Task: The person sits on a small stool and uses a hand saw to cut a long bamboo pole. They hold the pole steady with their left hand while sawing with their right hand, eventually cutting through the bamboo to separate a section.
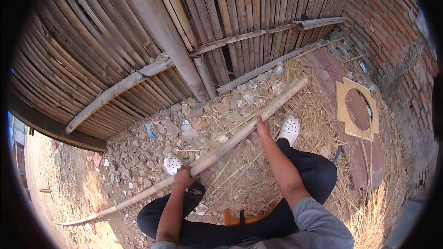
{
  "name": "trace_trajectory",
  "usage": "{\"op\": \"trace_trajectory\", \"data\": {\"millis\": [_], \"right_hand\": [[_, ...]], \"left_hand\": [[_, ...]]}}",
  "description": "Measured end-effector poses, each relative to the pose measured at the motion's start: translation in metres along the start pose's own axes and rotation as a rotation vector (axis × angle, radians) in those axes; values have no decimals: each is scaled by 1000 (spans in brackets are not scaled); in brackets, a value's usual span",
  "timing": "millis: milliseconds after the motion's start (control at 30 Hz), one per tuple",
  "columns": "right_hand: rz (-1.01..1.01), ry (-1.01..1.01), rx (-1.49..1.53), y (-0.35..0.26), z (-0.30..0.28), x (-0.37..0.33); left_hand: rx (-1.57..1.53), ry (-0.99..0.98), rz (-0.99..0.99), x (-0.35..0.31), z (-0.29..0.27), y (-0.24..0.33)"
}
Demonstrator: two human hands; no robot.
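A long bamboo pole [226, 146] lies slantwise across my lap area, its thick end up at the right and its thin, curved end low at the left. My left hand [184, 177] is closed round the pole near its middle, above my left shoe. Farther along toward the thick end, my right hand [262, 128] also grips it, the thumb side against the pole. Parts of the fingers of both hands are hidden behind the pole and the hands themselves. The pole is held off the ground between my knees and the bamboo wall.
Ahead stands a bamboo-slat wall [258, 9] with a thick post [164, 27]. A brick wall [397, 32] rises at the right. Rubble [134, 161] and straw [318, 152] cover the ground. A board with a round hole [341, 103] lies at the right. Below me is an orange seat [254, 220].
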State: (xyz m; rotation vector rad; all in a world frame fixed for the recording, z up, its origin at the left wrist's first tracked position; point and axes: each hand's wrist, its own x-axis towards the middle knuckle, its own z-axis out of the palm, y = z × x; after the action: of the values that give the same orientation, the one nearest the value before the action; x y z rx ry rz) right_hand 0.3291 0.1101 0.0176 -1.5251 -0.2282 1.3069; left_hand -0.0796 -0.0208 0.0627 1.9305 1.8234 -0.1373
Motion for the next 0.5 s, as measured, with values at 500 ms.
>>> {"op": "trace_trajectory", "data": {"millis": [500], "right_hand": [[-3, 105, -186, -6, 7, 1]], "left_hand": [[-181, 99, -29, -7, 17, 0]]}}
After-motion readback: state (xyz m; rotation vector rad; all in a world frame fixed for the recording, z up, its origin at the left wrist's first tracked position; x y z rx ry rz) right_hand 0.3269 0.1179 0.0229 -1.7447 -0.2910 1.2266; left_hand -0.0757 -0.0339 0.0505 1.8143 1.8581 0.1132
